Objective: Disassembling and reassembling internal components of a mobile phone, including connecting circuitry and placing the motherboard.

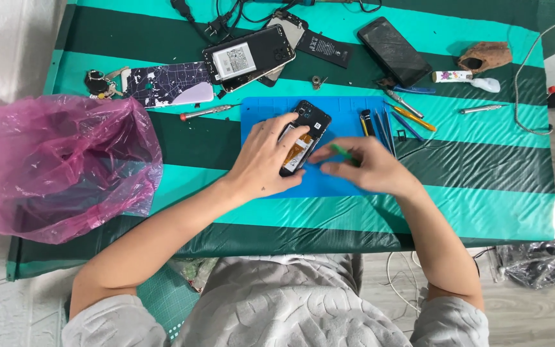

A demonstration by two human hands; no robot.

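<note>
Lying beside a pink plastic bag (59, 164), the left hand (266, 154) clamps an opened phone (304, 136) on the blue mat (342, 183); right hand (362, 167) fingers pinch a green pry tool (340, 151). Exposed insides look fragile, best held by the edges.

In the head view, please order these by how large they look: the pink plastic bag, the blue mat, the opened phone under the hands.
1. pink plastic bag
2. blue mat, partly covered by the hands
3. opened phone
</note>
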